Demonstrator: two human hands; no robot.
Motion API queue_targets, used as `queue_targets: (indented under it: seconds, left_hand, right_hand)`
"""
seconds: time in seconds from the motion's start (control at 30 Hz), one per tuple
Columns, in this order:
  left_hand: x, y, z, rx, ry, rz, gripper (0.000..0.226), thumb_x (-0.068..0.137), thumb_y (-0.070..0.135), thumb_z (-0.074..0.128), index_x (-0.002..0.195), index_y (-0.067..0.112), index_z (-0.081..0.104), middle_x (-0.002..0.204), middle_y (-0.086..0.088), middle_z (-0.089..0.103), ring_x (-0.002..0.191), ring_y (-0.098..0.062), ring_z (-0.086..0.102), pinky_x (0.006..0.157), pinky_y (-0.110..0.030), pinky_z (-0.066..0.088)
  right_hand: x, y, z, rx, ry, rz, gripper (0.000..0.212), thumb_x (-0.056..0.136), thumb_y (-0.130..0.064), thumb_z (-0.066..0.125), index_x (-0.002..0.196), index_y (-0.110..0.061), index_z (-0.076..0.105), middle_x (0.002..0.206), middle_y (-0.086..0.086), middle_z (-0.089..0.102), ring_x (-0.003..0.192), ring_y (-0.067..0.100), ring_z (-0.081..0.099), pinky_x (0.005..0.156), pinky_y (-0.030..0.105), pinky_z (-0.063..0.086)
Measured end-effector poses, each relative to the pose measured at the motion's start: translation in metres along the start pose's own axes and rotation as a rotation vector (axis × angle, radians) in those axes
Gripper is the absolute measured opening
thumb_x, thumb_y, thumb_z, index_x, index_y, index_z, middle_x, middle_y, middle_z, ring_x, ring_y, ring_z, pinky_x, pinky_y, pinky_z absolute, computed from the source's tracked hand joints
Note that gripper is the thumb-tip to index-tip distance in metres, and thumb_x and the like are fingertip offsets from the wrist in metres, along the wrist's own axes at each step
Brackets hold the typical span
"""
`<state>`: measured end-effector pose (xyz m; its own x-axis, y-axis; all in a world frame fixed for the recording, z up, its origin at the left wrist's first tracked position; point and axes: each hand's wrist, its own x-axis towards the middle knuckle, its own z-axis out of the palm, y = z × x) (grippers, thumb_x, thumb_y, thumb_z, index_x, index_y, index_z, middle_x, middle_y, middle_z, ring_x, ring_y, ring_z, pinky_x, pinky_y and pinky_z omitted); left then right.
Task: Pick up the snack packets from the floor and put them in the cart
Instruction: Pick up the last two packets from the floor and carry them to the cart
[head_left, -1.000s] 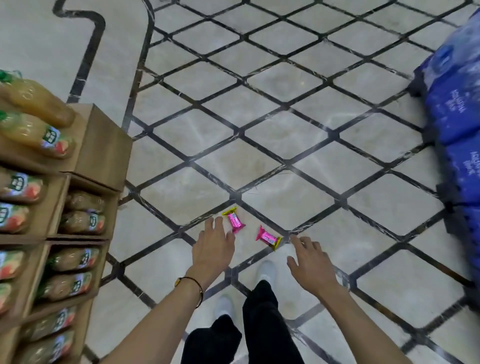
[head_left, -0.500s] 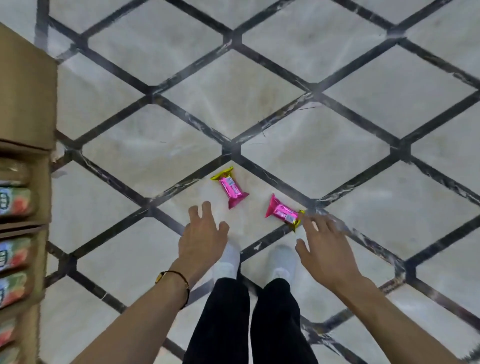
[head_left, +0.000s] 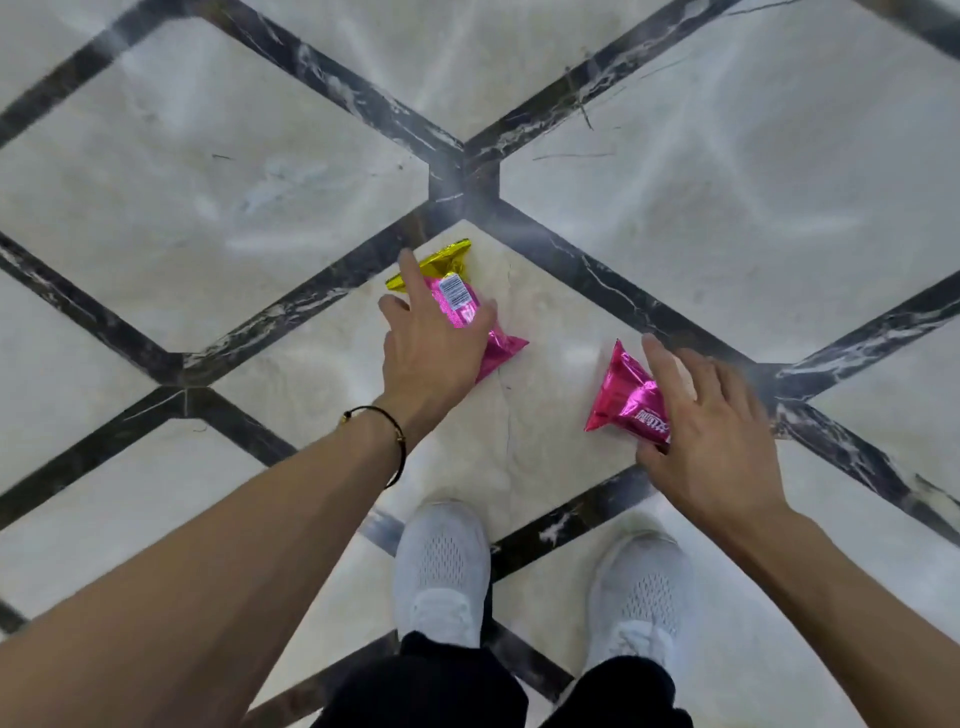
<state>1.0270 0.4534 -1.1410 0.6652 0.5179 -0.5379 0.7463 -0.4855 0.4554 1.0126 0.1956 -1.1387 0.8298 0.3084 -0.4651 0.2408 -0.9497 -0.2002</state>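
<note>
My left hand (head_left: 436, 353), spread wide, straddles the gold-tipped packet (head_left: 454, 293) beyond my shoes (head_left: 441, 571); right hand (head_left: 711, 431) likewise, pink packet (head_left: 623, 395); I should pinch mid-body.

left packet (head_left: 457, 306): barcode, digits unreadable | right packet (head_left: 621, 397): lettering illegible
</note>
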Motion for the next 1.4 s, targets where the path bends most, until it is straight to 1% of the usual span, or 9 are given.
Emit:
queue_targets:
  seconds: [0.07, 0.17, 0.37, 0.53, 0.6, 0.77, 0.9, 1.1, 1.4]
  left_hand:
    - [0.016, 0.002, 0.013, 0.034, 0.022, 0.034, 0.090, 0.089, 0.059, 0.059, 0.156, 0.037, 0.002, 0.138, -0.014, 0.033, 0.099, -0.040, 0.054, 0.088, -0.042, 0.046]
    - [0.030, 0.006, 0.028, 0.188, 0.067, 0.035, 0.080, 0.092, 0.050, 0.056, 0.154, 0.036, 0.008, 0.139, -0.019, 0.032, 0.102, -0.050, 0.053, 0.078, -0.043, 0.042]
    - [0.023, 0.010, 0.023, 0.295, 0.059, 0.073, 0.065, 0.097, 0.036, 0.052, 0.152, 0.034, 0.017, 0.136, -0.018, 0.039, 0.097, -0.041, 0.056, 0.071, -0.040, 0.038]
    - [-0.022, 0.022, -0.020, 0.316, 0.012, 0.123, 0.060, 0.098, 0.037, 0.046, 0.152, 0.036, 0.019, 0.120, -0.014, 0.045, 0.085, -0.033, 0.055, 0.069, -0.040, 0.044]
    - [-0.046, 0.029, -0.044, 0.340, 0.005, 0.147, 0.059, 0.100, 0.039, 0.043, 0.153, 0.035, 0.017, 0.120, -0.015, 0.046, 0.086, -0.033, 0.057, 0.076, -0.045, 0.051]
    - [-0.116, 0.064, -0.108, 0.545, -0.023, 0.258, 0.063, 0.104, 0.039, 0.041, 0.157, 0.039, 0.007, 0.135, -0.014, 0.038, 0.107, -0.035, 0.049, 0.080, -0.052, 0.046]
    - [-0.167, 0.110, -0.172, 0.455, -0.106, 0.322, 0.063, 0.105, 0.037, 0.040, 0.156, 0.042, 0.003, 0.136, -0.010, 0.034, 0.101, -0.027, 0.046, 0.081, -0.049, 0.053]
    - [-0.228, 0.193, -0.279, 0.228, -0.069, 0.406, 0.065, 0.103, 0.031, 0.045, 0.155, 0.048, 0.010, 0.123, -0.003, 0.035, 0.083, -0.026, 0.054, 0.067, -0.045, 0.055]
    - [-0.339, 0.301, -0.434, 0.151, 0.012, 0.460, 0.064, 0.102, 0.039, 0.045, 0.151, 0.053, 0.007, 0.118, 0.004, 0.035, 0.089, -0.023, 0.057, 0.069, -0.043, 0.056]
  right_hand:
    - [0.008, 0.005, 0.010, 0.004, -0.035, 0.009, 0.105, 0.071, -0.028, 0.078, 0.157, -0.027, 0.017, 0.138, 0.016, 0.049, 0.125, 0.040, 0.044, 0.096, 0.055, 0.042]
    - [0.015, 0.007, 0.019, -0.026, -0.070, -0.005, 0.107, 0.073, -0.029, 0.076, 0.157, -0.034, 0.010, 0.132, 0.012, 0.050, 0.115, 0.037, 0.048, 0.089, 0.051, 0.045]
    - [0.015, -0.001, 0.007, 0.008, -0.050, -0.042, 0.094, 0.088, -0.038, 0.060, 0.156, -0.040, -0.005, 0.117, 0.004, 0.057, 0.098, 0.031, 0.052, 0.077, 0.044, 0.049]
    - [-0.013, -0.017, -0.039, 0.094, -0.035, -0.004, 0.089, 0.090, -0.033, 0.059, 0.157, -0.040, 0.002, 0.107, 0.010, 0.056, 0.090, 0.032, 0.052, 0.074, 0.044, 0.050]
    - [-0.029, -0.026, -0.065, 0.114, -0.029, 0.006, 0.085, 0.092, -0.034, 0.059, 0.158, -0.037, 0.006, 0.107, 0.013, 0.056, 0.091, 0.033, 0.053, 0.074, 0.044, 0.050]
    - [-0.072, -0.047, -0.147, 0.226, 0.015, 0.063, 0.081, 0.091, -0.038, 0.060, 0.156, -0.037, 0.011, 0.103, 0.011, 0.059, 0.089, 0.034, 0.056, 0.066, 0.039, 0.049]
    - [-0.105, -0.063, -0.233, 0.251, 0.102, 0.079, 0.079, 0.090, -0.039, 0.062, 0.154, -0.039, 0.016, 0.099, 0.006, 0.058, 0.082, 0.028, 0.054, 0.059, 0.034, 0.043]
    - [-0.146, -0.078, -0.378, 0.227, 0.195, 0.149, 0.079, 0.091, -0.045, 0.059, 0.155, -0.035, 0.015, 0.090, 0.001, 0.049, 0.077, 0.022, 0.044, 0.060, 0.031, 0.036]
    - [-0.230, -0.107, -0.575, 0.355, 0.293, 0.215, 0.077, 0.091, -0.048, 0.058, 0.154, -0.034, 0.016, 0.098, 0.002, 0.054, 0.080, 0.023, 0.054, 0.062, 0.036, 0.050]
